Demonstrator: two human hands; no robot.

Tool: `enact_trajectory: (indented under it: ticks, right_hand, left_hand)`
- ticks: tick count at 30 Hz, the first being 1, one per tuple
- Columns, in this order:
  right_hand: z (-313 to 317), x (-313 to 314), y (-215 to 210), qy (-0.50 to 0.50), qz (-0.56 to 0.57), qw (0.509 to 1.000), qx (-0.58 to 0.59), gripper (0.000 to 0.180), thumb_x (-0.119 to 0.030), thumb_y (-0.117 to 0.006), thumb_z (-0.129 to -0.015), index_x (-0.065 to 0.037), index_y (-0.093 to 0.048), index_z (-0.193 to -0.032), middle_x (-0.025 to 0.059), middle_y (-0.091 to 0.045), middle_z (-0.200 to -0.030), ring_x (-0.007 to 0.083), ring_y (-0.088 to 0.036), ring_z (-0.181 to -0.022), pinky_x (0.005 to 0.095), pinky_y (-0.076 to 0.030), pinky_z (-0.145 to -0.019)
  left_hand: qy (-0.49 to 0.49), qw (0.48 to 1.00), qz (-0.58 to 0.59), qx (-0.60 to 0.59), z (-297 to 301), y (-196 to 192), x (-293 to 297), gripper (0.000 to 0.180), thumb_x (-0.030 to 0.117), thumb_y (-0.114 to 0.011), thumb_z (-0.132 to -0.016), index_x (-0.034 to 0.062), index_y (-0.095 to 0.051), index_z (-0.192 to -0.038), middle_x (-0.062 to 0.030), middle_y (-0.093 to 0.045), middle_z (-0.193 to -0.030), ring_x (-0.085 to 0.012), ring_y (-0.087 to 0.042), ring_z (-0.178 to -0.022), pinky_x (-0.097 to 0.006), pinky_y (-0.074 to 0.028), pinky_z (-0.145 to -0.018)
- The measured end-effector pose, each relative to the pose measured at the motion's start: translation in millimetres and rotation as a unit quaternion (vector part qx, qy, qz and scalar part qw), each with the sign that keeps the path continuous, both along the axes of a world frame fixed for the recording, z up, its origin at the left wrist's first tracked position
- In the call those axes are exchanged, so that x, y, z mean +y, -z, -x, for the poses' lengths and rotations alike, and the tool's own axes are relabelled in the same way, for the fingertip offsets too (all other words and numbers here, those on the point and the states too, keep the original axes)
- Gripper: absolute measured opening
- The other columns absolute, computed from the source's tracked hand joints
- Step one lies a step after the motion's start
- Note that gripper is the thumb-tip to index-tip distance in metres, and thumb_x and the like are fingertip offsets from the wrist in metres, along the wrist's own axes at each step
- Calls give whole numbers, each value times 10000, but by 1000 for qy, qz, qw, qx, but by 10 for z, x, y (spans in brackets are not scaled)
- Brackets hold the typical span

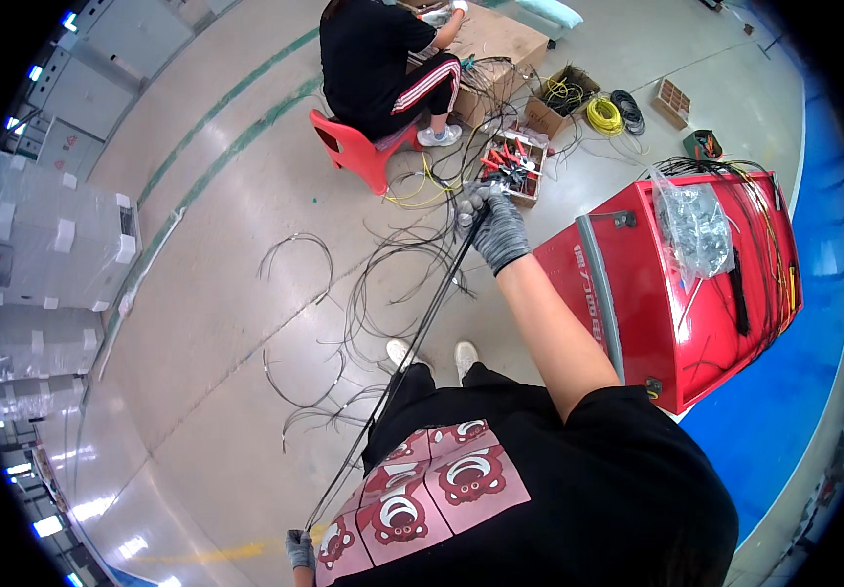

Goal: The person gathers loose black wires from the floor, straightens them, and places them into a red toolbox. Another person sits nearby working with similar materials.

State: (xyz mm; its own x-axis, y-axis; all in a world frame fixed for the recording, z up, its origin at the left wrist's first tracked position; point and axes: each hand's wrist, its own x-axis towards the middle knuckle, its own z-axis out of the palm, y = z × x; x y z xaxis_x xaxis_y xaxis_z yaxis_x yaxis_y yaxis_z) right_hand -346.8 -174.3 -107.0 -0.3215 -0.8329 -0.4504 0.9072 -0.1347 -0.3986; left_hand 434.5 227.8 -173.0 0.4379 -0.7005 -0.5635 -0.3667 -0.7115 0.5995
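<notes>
A bundle of long black cables (429, 318) stretches taut and slanting across the front of my body. My right hand (497, 231), in a grey striped glove, is closed around its upper end, held out ahead over the floor. At the lower left, my left hand (300, 550) wears a similar glove and grips the other end of the bundle; its fingers are partly hidden. Loose coils of thin dark cable (300, 377) lie on the floor to the left of the bundle. Beyond my right hand stands a box of red-handled tools (513, 161).
A red cabinet (637, 293) on the right carries a clear plastic bag (693, 230) and black cables. Ahead, a co-worker (373, 68) sits on a red chair (352, 147) by a wooden box. Yellow cable coil (604, 115) and cartons lie beyond. Wrapped crates (55, 235) line the left.
</notes>
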Motion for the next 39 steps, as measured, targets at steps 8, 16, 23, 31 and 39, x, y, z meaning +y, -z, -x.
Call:
enact_trajectory:
  ticks: [8, 16, 23, 31, 39]
  right_hand:
    - [-117, 68, -550, -43, 98, 993, 58, 226, -333, -481, -957, -150, -549, -843, -41, -524, -633, 63, -439, -476, 204, -364, -416]
    - [-1555, 562, -1070, -169, 96, 953, 231, 313, -398, -487, -948, -116, -542, -824, -30, -467, -627, 68, -416, -504, 206, -366, -464]
    - [-2119, 942, -970, -108, 135, 830, 530, 318, -341, -446, -972, -66, -603, -934, -3, -524, -791, 105, -476, -662, 252, -412, -580]
    - [-2028, 1380, -985, -207, 89, 841, 492, 412, -405, -444, -961, -30, -522, -808, 60, -501, -621, 189, -496, -594, 324, -440, -597]
    - [-1693, 1834, -860, -102, 104, 719, 679, 282, -296, -557, -915, -14, -565, -930, 123, -600, -775, 233, -581, -730, 341, -470, -693]
  left_hand:
    - [199, 935, -18, -292, 6, 228, -731, 123, -7, -562, -760, 29, -548, -877, -105, -563, -853, -251, -555, -788, -357, -467, -704]
    - [411, 878, 233, 75, 3366, -1024, -3733, 368, 260, -477, -935, 2, -541, -1189, -120, -578, -1149, -204, -518, -1097, -312, -361, -983]
    - [355, 733, 77, 575, 4705, -2152, -3861, 511, 405, -527, -928, 11, -484, -1250, -17, -558, -892, -76, -518, -712, -203, -438, -591]
    - [375, 712, 162, 571, 4870, -2040, -3565, 276, 313, -511, -946, 46, -554, -1005, 11, -516, -677, -115, -520, -669, -329, -461, -844]
    - [351, 678, 86, 640, 5128, -2215, -3217, 220, 285, -503, -955, 68, -534, -979, 29, -455, -630, -101, -442, -550, -303, -454, -692]
